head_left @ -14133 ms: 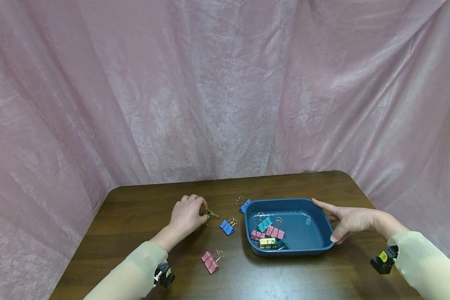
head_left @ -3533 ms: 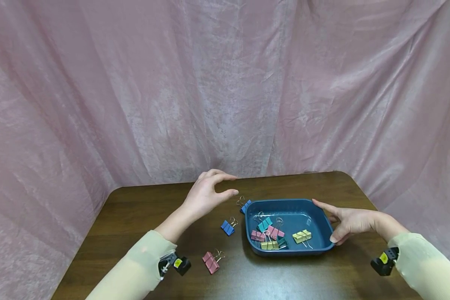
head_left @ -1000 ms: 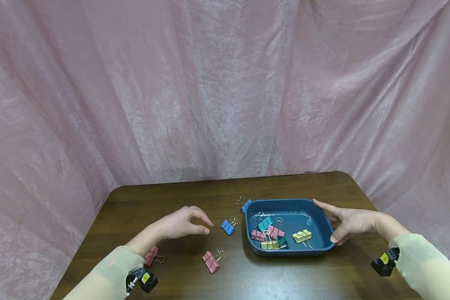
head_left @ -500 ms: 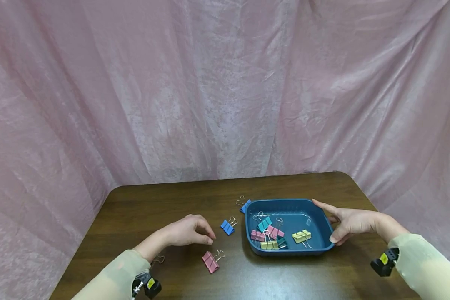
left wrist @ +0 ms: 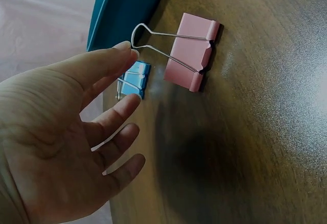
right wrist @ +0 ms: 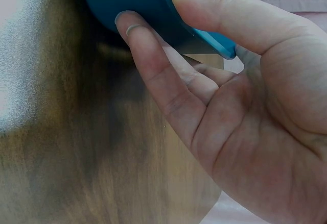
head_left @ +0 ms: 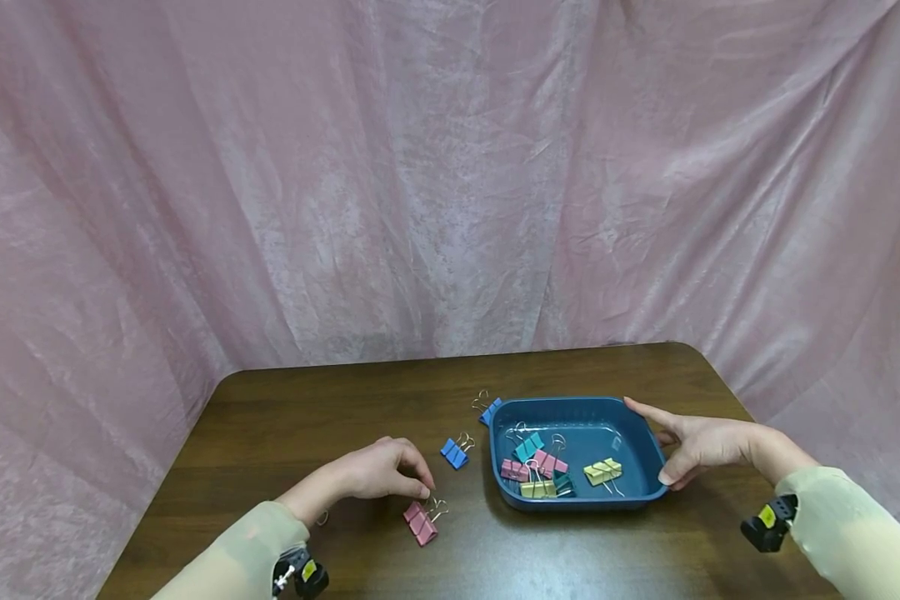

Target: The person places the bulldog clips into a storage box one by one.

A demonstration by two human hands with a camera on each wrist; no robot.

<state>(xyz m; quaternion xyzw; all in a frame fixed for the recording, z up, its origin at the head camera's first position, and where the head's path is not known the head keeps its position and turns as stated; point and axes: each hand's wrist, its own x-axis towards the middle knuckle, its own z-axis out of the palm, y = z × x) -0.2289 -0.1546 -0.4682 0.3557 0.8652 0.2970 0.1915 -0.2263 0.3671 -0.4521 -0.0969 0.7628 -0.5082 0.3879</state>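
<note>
My left hand (head_left: pixel 378 473) is low over the table, thumb and index fingertips together at the wire handle of a pink binder clip (head_left: pixel 421 524). In the left wrist view the fingertips of my left hand (left wrist: pixel 76 122) pinch the end of that handle, and the pink clip (left wrist: pixel 189 53) is at the table surface. My right hand (head_left: pixel 708 446) grips the right end of a blue tray (head_left: pixel 577 503), which holds several pink, teal, green and yellow clips. The right wrist view shows my right hand (right wrist: pixel 225 91) with its thumb on the tray's rim (right wrist: pixel 179 17) and fingers against the outer wall.
A blue clip (head_left: pixel 454 453) lies between my left hand and the tray. Another blue clip (head_left: pixel 491 412) touches or nearly touches the tray's left back corner. A wire handle (head_left: pixel 322 518) shows beside my left wrist. Pink curtains (head_left: pixel 435 183) hang behind the wooden table (head_left: pixel 307 387).
Over the last second my left hand has moved right and toward the near edge, and its fingertips have closed on the pink clip's handle. Earlier, a yellow clip came into the tray. My right hand stays put.
</note>
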